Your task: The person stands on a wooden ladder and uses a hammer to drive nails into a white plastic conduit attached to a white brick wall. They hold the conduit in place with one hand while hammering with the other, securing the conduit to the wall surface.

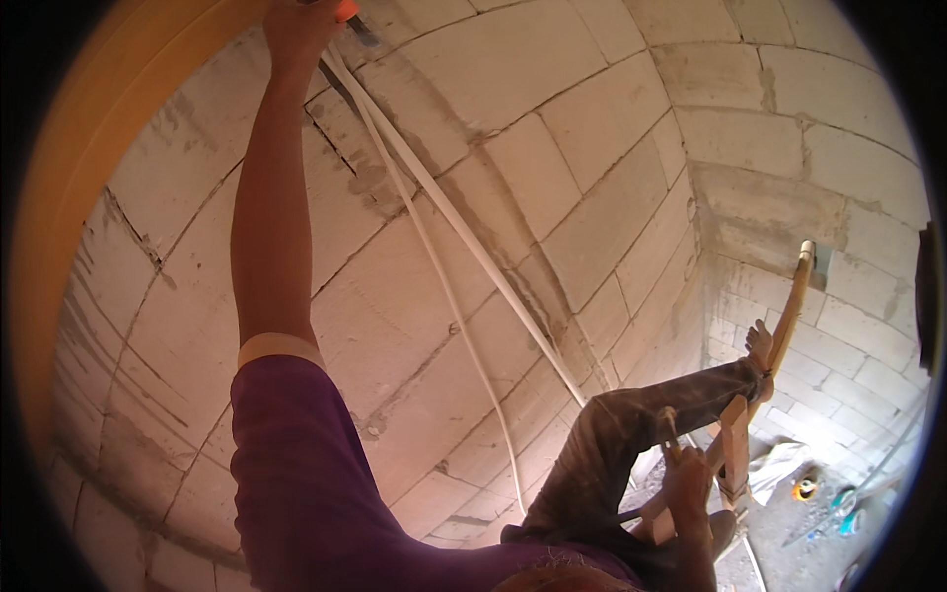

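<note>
The orange-handled tool (345,11) is gripped in the left hand (304,35) way up at the top edge, its fingers curled round it as far as can be seen (the frame cuts them off), flat metal end by the upper ends of the pale conduits (503,283). Lower right, a light-handled tool (670,422) is clamped in the right hand (688,481), though its working end can't be made out. Looks like the tool is being placed at the block wall (592,197), so a steady hold and good footing seem called for next. Further out, a bare foot (758,345) is propped by a wooden pole (792,296), and odds and ends are scattered on the floor (789,533). No brands, labels or writing can be read anywhere.
</note>
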The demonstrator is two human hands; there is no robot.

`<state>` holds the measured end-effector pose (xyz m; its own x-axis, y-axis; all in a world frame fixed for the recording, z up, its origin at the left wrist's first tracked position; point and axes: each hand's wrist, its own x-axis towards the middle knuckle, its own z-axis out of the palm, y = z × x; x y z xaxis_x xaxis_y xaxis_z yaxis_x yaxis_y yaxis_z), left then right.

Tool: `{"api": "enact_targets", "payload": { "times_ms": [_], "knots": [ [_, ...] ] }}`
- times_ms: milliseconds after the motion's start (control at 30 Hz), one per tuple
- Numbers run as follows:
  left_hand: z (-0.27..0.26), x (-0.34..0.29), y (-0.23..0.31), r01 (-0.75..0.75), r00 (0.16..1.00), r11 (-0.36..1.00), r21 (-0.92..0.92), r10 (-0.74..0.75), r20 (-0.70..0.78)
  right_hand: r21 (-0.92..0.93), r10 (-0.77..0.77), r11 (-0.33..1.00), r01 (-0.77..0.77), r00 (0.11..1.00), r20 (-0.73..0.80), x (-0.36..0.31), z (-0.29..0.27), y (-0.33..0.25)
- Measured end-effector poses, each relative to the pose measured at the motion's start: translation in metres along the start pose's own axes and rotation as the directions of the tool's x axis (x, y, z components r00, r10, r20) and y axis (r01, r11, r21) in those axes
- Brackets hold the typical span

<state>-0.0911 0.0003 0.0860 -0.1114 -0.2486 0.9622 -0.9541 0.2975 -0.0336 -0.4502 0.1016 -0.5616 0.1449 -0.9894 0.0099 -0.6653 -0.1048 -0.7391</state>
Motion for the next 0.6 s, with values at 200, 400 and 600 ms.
{"api": "enact_targets", "payload": {
  "times_ms": [200,400,600],
  "knots": [
    [0.022,0.001,-0.029,-0.154,0.975,0.958,0.24,0.187,-0.121,0.189,-0.04,0.981,0.041,0.999,-0.011,0.012,-0.055,-0.022],
    [0.028,-0.014,-0.007,-0.1,0.986,0.967,0.234,0.127,-0.104,0.286,-0.084,0.954,0.093,0.996,-0.042,0.036,-0.087,-0.041],
    [0.023,-0.001,-0.023,-0.032,0.999,0.983,0.182,0.032,0.002,0.838,-0.215,0.538,0.09,0.976,0.034,0.049,-0.129,-0.125]
  ]
}}
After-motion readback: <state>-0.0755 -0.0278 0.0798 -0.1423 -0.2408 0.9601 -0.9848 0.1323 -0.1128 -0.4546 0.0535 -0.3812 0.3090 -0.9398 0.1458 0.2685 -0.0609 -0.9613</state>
